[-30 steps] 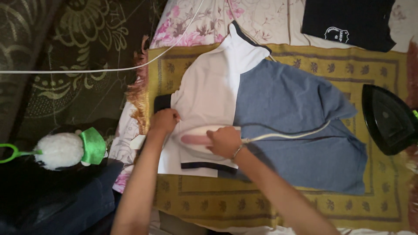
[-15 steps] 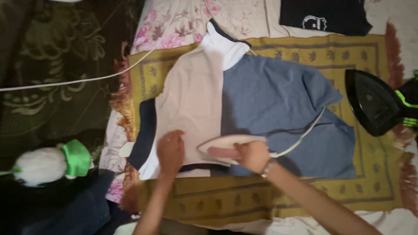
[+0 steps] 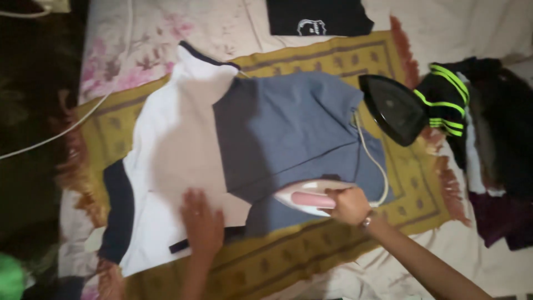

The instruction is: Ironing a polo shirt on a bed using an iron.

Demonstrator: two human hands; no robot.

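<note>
Shirt [image 3: 266, 139], white and grey-blue, spread flat on yellow patterned rug [image 3: 333, 244]. Right hand [image 3: 348, 205] clamped around pink handle of white iron [image 3: 311, 197], resting on shirt's lower grey-blue edge. Left hand [image 3: 202, 225] pressed flat, fingers spread, on shirt's white part near hem. Iron's cord [image 3: 369, 150] looping over shirt's right side. Second, black iron [image 3: 393, 108] just right of shirt, beside black garment with green stripes [image 3: 444, 100].

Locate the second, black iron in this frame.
In the head view, the black iron lies at the right end of the yellow patterned mat, just past the blue-and-white shirt and beside the black garment with neon-green stripes.
</note>
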